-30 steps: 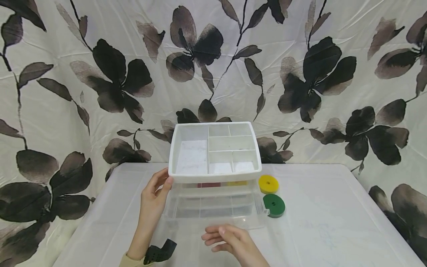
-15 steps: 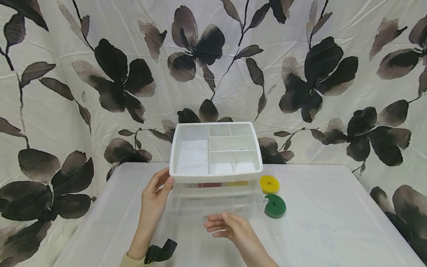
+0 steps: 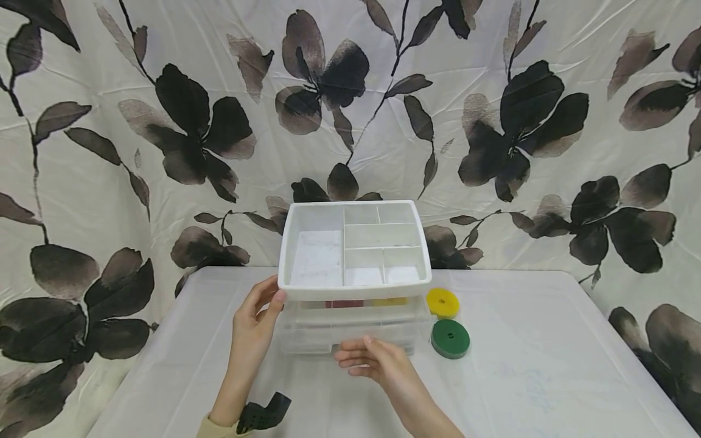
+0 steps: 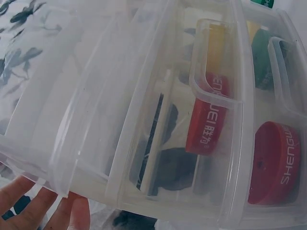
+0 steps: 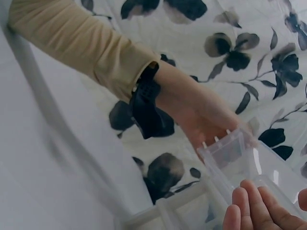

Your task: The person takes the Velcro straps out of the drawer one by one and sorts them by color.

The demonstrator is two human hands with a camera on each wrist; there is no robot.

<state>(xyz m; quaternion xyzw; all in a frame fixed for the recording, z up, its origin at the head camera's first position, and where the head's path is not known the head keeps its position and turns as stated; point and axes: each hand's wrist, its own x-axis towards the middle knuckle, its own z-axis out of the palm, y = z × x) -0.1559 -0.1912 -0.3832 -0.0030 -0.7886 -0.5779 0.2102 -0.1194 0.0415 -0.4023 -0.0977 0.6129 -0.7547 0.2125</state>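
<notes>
A white and clear plastic drawer organizer [image 3: 350, 294] stands at the table's middle, its top tray [image 3: 314, 258] split into compartments. My left hand [image 3: 254, 322] grips its left front corner, thumb in front, fingers along the side. With fingers nearly straight, my right hand [image 3: 378, 362] is at the front of the lower drawer [image 3: 306, 340], overlapping its handle area. Through the clear plastic, the left wrist view shows a red block-like piece [image 4: 207, 124], a yellow piece [image 4: 216, 48], a thin pale stick [image 4: 158, 134], a red disc [image 4: 274, 163] and a green disc [image 4: 263, 60].
On the table right of the organizer lie a yellow disc [image 3: 442, 303] and a green disc [image 3: 450, 339], each with a small centre hole. A floral cloth [image 3: 350, 121] hangs behind the white table [image 3: 526, 365]. A black band [image 3: 264, 413] is around the left wrist.
The lower drawer, pulled out a second ago, has slid back into the organizer as my right hand moved forward with it. My left hand keeps its hold on the corner.
</notes>
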